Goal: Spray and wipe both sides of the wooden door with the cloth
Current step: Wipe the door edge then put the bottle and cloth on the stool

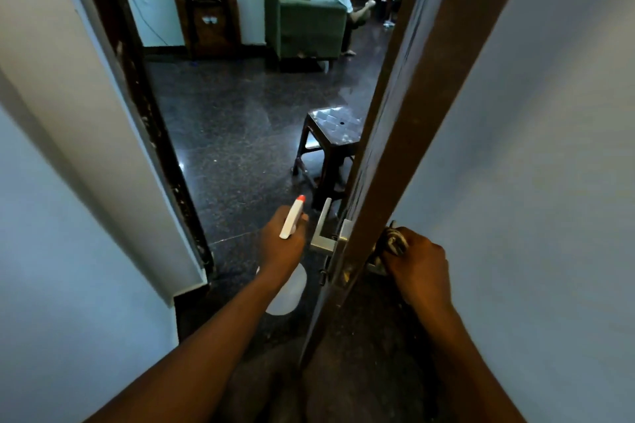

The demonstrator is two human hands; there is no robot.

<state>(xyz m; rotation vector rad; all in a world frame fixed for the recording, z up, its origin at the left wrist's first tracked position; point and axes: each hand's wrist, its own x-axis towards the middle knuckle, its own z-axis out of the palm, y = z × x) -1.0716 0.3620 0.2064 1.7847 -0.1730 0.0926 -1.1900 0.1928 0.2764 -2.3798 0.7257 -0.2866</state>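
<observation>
Standing at the free edge of the door [429, 86], seen end-on and running from 6 o'clock up toward 1 o'clock. Judged to be working round the latch area, between the two faces; impossible to tell which face is already wiped.

Gripping the spray bottle [292, 220] in the left hand [281, 244], just at 9 o'clock of the silver handle [324, 230], nozzle aimed toward 12 o'clock, past the door rather than at it. Clenching the bunched cloth [395, 242] in the right hand [419, 261], pressed against the fittings on the opposite face, at 3 o'clock of the edge. So: one hand either side of the door, both close to it.

Next, probably: turn the nozzle onto a face, squeeze, then spread the cloth for broad strokes. Calls for steadying the door, likely free to swing. Worth minding the stool [330, 134] at 12 o'clock of the handle, near the edge.
</observation>
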